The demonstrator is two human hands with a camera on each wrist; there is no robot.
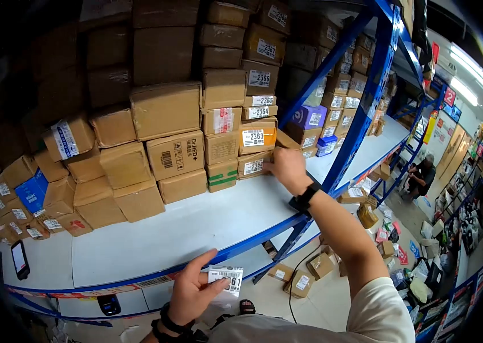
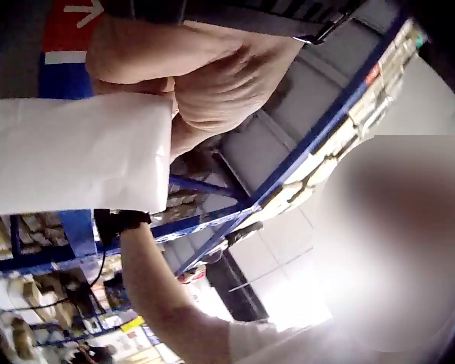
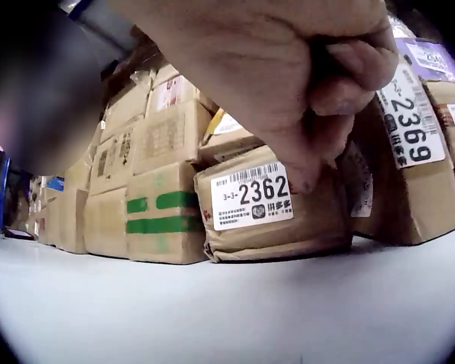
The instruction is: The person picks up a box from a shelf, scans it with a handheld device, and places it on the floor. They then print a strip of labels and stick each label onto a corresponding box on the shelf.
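My left hand pinches white label paper between thumb and fingers, low in front of the shelf. Its printed face reads 2361. From the left wrist the paper appears as a blank white strip. At the shelf, my right hand is at a small brown carton on the bottom row. The carton bears a barcode label reading 2362. In the right wrist view a fingertip presses at that label's right edge, and the other fingers are curled. Directly above sits a carton marked 2363.
Stacked cartons line the white shelf. A blue upright stands right of my right arm, and a carton labelled 2369 is beside the 2362 one. A phone lies at the left. Boxes sit on the floor.
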